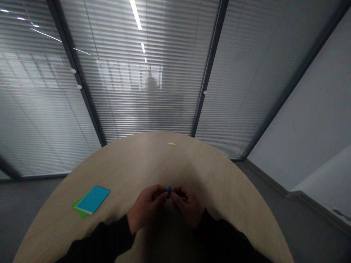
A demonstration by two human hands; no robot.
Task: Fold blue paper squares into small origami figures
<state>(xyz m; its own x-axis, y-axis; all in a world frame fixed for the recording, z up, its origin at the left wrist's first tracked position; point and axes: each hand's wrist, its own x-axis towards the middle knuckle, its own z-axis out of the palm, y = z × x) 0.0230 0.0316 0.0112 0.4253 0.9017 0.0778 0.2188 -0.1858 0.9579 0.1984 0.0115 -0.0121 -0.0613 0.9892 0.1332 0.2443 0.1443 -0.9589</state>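
Between my fingertips, over the near middle of the table, is a small dark blue piece (169, 190). It may be folded paper, but most of it is hidden by the fingers. My left hand (148, 204) pinches it from the left, thumb and fingers closed together. From the other side my right hand (189, 204) grips it in the same way, so the two hands nearly meet. Off to the left lie sheets of paper: a blue sheet (93, 199) on top, with a green sheet (81, 212) sticking out beneath.
A small pale yellow pointed shape (172, 144), perhaps folded paper, lies near the far edge of the round wooden table (131, 160). Beyond stand glass panels with closed blinds (170, 109). A white wall (309, 138) rises on the right.
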